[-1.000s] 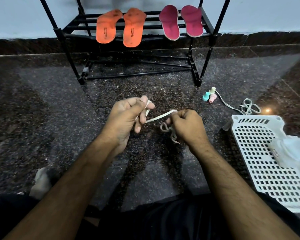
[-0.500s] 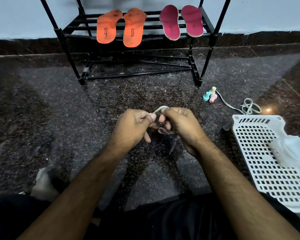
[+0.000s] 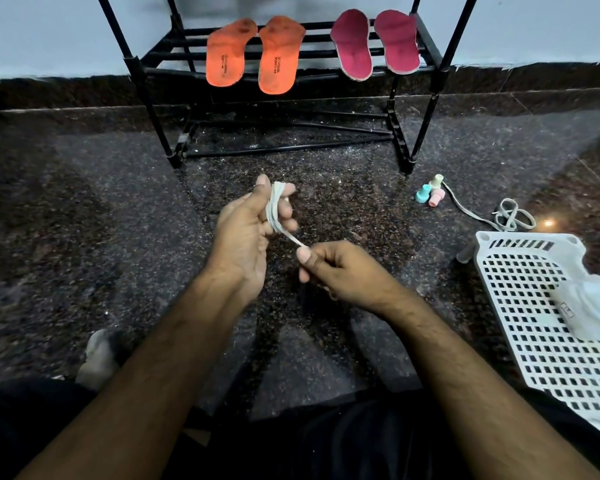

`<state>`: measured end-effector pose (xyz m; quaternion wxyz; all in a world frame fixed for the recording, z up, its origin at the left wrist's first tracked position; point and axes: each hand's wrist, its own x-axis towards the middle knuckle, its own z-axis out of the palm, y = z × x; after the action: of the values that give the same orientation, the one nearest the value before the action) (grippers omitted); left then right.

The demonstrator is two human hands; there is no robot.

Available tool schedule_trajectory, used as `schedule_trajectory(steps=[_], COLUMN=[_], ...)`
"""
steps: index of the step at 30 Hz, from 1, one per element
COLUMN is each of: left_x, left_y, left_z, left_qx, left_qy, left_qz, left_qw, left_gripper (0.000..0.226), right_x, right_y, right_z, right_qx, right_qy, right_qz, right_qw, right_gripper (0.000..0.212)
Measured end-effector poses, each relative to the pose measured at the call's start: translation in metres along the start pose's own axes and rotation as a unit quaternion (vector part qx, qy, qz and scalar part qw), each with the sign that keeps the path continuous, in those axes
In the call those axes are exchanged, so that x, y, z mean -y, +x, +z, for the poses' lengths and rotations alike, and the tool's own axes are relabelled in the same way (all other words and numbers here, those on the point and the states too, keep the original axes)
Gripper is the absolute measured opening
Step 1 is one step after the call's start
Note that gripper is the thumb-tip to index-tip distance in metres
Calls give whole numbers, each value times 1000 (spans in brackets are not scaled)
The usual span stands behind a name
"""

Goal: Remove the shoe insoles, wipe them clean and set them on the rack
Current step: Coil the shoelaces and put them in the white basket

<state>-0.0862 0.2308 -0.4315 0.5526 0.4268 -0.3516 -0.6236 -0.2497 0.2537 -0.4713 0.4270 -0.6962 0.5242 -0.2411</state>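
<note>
In front of the rack (image 3: 433,95), my left hand (image 3: 246,233) wears the lace (image 3: 277,209) looped round its fingers to bundle it; my right hand (image 3: 340,268) pinches its tail taut

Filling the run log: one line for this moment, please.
left hand: lace wound on fingers | right hand: pinches lace end | insoles: on rack

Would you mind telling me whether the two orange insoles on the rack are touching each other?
Apart. The head view shows a dark strip of rack between the left orange insole and the right orange insole along their whole length.
</note>
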Motion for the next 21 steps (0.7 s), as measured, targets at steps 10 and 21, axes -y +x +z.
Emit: schedule_trajectory(steps=[10, 21], left_x=[1, 22], left_y=[-11, -8], left_z=[2, 11], left_qx=[177, 19], left_qy=[262, 264], left_qz=[-73, -18], left_qw=[946, 964], left_gripper=[85, 47], right_x=[6, 12], right_y=[-2, -3], right_z=[-11, -9], right_qx=[-96, -64], right_qy=[245, 194], right_qz=[80, 41], right_qw=[961, 978], right_gripper=[66, 40])
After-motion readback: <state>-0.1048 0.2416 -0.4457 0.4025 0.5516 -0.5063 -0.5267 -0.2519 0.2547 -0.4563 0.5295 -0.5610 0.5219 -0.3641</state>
